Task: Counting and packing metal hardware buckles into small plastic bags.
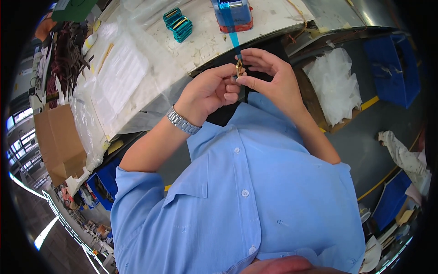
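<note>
Just beyond the table's front edge, my two hands meet around a small gold metal buckle (239, 66). My left hand (211, 90), with a metal watch on its wrist, pinches it between thumb and curled fingers. My right hand (275, 76) curves round the other side, its thumb and fingertips at the buckle. A strip of clear blue tape (234, 40) stretches down to the buckle from a blue tape holder (232, 16) with a red base. Left of the holder lie stacked gold buckles covered in teal film (178, 25).
Clear plastic sheeting (119, 73) covers the left of the white table (207, 48). Dark straps (68, 64) hang at far left above a cardboard box (61, 141). At right stand a carton of white plastic bags (335, 84) and a blue bin (392, 68).
</note>
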A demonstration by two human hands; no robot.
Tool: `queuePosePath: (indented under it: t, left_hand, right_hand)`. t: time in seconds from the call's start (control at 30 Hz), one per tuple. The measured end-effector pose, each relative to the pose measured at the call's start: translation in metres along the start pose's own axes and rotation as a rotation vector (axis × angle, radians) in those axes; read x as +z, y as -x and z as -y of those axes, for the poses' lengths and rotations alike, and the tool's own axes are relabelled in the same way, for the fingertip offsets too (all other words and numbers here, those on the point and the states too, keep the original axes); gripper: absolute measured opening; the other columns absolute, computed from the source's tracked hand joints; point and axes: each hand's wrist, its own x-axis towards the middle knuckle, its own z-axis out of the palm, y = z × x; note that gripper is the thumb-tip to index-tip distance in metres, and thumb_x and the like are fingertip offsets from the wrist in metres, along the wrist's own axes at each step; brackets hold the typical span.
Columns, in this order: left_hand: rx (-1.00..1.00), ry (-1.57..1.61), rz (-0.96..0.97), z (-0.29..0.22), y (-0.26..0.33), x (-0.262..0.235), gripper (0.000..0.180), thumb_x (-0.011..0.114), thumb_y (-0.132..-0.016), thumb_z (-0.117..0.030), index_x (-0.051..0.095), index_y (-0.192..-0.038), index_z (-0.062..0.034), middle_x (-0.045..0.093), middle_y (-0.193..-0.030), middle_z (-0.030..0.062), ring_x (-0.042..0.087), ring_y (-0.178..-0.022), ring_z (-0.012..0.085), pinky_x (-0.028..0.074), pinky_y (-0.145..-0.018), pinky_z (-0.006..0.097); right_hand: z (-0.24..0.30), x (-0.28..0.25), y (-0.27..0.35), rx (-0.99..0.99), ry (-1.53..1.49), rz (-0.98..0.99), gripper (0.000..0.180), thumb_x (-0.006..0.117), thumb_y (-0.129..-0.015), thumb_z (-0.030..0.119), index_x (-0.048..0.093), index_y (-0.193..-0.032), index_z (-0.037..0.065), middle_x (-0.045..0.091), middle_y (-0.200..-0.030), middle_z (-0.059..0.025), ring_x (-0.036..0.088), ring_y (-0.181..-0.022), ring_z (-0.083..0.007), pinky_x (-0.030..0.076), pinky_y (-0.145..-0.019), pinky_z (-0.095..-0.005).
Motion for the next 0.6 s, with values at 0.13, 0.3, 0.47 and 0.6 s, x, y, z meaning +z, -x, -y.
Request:
queuePosePath:
  t: [0.13,0.3,0.47,0.6]
  left_hand:
    - [-0.035,0.032,-0.003,-0.005,-0.001,0.004,0.016,0.059,-0.109,-0.018,0.064,-0.105,-0.003,0.059,-0.08,-0.0006,0.047,-0.061,0.007,0.037,-0.049,0.022]
    - [-0.059,0.072,-0.003,-0.005,-0.001,0.003,0.017,0.059,-0.11,-0.019,0.064,-0.102,-0.0054,0.06,-0.081,-0.001,0.047,-0.061,0.0074,0.037,-0.049,0.021]
    - [0.342,-0.33,-0.024,0.015,0.015,-0.001,0.013,0.065,-0.108,-0.016,0.067,-0.103,-0.0039,0.063,-0.084,0.0,0.056,-0.067,0.0088,0.047,-0.056,0.023]
    - [1.074,-0.877,-0.242,0.042,0.023,0.004,0.017,0.068,-0.102,0.003,0.07,-0.119,0.003,0.074,-0.101,0.0062,0.067,-0.078,0.0108,0.054,-0.07,0.025]
  right_hand:
    - [-0.009,0.001,-0.002,0.081,-0.133,0.037,0.061,0.087,-0.089,0.016,0.064,-0.141,-0.006,0.079,-0.122,-0.0163,0.073,-0.118,-0.0197,0.054,-0.106,-0.0343]
    - [0.001,0.005,0.0,0.07,-0.109,0.013,0.051,0.084,-0.092,0.012,0.067,-0.136,-0.007,0.08,-0.12,-0.0152,0.073,-0.114,-0.0168,0.055,-0.104,-0.0332]
    - [0.007,0.008,-0.004,0.136,-0.282,-0.014,0.045,0.082,-0.094,0.009,0.068,-0.133,-0.009,0.079,-0.118,-0.0157,0.074,-0.109,-0.0151,0.057,-0.1,-0.0303]
    - [0.013,0.01,-0.004,0.227,-0.401,-0.019,0.041,0.08,-0.097,0.009,0.068,-0.13,-0.01,0.079,-0.117,-0.0162,0.074,-0.105,-0.0134,0.059,-0.095,-0.0272]
